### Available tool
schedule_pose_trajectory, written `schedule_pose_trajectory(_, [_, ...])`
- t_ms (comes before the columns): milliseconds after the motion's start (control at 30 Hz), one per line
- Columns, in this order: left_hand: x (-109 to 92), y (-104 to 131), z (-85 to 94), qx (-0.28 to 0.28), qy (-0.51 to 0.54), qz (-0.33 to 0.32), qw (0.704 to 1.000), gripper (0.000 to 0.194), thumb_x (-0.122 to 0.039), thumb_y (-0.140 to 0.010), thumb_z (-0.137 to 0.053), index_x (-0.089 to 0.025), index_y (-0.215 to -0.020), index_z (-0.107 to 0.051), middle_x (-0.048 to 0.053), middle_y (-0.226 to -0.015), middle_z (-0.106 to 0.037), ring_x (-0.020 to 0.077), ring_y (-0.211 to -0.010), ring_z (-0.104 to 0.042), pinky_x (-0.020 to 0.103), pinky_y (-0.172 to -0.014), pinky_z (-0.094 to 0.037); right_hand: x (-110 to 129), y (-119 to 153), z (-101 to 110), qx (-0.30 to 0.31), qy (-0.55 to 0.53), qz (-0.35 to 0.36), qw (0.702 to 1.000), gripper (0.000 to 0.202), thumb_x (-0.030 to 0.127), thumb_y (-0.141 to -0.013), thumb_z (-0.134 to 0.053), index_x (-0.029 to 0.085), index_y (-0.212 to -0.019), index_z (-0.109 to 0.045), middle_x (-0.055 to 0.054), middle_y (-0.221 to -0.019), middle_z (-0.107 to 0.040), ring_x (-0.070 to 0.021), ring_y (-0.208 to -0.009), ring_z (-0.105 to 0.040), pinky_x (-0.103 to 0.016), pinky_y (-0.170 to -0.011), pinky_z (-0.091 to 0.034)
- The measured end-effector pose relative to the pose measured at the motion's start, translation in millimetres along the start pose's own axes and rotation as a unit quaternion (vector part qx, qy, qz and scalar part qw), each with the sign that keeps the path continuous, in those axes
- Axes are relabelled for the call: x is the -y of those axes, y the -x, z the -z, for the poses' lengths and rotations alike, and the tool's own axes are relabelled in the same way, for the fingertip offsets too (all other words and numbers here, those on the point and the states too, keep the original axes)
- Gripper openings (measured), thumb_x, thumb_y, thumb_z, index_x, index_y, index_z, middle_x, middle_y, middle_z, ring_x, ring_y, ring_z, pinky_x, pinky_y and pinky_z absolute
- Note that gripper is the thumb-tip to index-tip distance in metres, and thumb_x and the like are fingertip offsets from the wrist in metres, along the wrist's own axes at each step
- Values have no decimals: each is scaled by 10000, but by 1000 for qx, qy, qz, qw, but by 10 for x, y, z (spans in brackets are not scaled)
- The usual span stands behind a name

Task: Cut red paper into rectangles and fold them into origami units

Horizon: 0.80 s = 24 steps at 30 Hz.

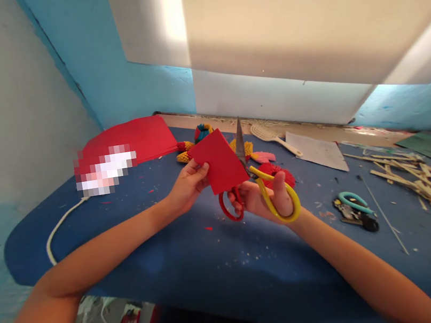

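Pinched by its left edge in my left hand [191,182] is a red rectangular piece of paper [220,162], held up above the blue table. My right hand [259,198] has its thumb through the yellow handle of a pair of scissors [283,210]; the other handle is red, with fingers at it. The scissors point upward, and a blade shows just beyond the paper's right edge. Whether the paper lies between the blades I cannot tell. Behind the paper, partly hidden, are folded-paper pieces in yellow, red and blue [203,131]. A round red folded-paper piece [282,174] lies behind the scissors.
Large red sheets [135,138] lie at the back left, near a pixelated bright patch with a white cable [58,231]. Rightward are a hairbrush [271,132], a pale sheet [316,150], turquoise-handled pliers or cutters [355,202], a thin rod [383,214] and wooden sticks [420,179].
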<state>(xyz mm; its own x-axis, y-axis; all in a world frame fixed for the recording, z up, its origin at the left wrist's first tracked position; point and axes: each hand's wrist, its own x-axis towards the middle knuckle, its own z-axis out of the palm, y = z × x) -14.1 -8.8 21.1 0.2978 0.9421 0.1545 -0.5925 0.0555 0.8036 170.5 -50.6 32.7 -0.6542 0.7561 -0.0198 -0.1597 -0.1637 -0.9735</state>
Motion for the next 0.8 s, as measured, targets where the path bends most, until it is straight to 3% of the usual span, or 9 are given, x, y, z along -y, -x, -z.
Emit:
schedule_pose_trajectory(300, [3,42,-63,1,5,-10,1000,291,-249,-730,-694,-194,-1005,-615,38,-1021,-673,192,-952,-630,315,-849,-503,-76,-51,25,-22,-18,44,999,879,947,-464,-228,193,-794,-535,-42,-735,-506,-102,-526,-380,-249,-456,-356])
schedule_pose_trajectory(500, [-4,51,-98,-8,16,-25,1000,306,-264,-732,-691,-202,-1020,-610,37,-1026,-671,197,-1001,-611,313,-871,-491,-124,-50,-23,-55,-55,35,996,779,892,-566,-305,184,-771,-558,22,-591,-419,-57,-412,-274,-194,-343,-268])
schedule_pose_trajectory(633, [18,40,-108,-23,21,-37,999,278,-262,-727,-694,-202,-988,-620,29,-1022,-671,187,-966,-620,303,-850,-497,-126,-112,-53,-75,-12,43,996,661,820,-663,-353,184,-697,-528,73,-482,-334,-27,-318,-195,-161,-273,-203])
schedule_pose_trajectory(733, [-3,23,-94,-31,28,-37,998,263,-252,-722,-697,-203,-969,-621,23,-1011,-672,168,-912,-632,289,-821,-504,-42,-115,85,-122,61,96,986,648,817,-667,-352,191,-672,-522,87,-413,-301,-40,-283,-210,-175,-258,-221])
schedule_pose_trajectory(800, [-31,9,-73,-44,35,-41,998,251,-246,-715,-701,-201,-949,-622,20,-991,-676,155,-872,-638,278,-800,-509,89,-34,312,-169,102,141,970,635,815,-625,-426,198,-715,-546,74,-410,-348,-62,-305,-288,-192,-285,-263])
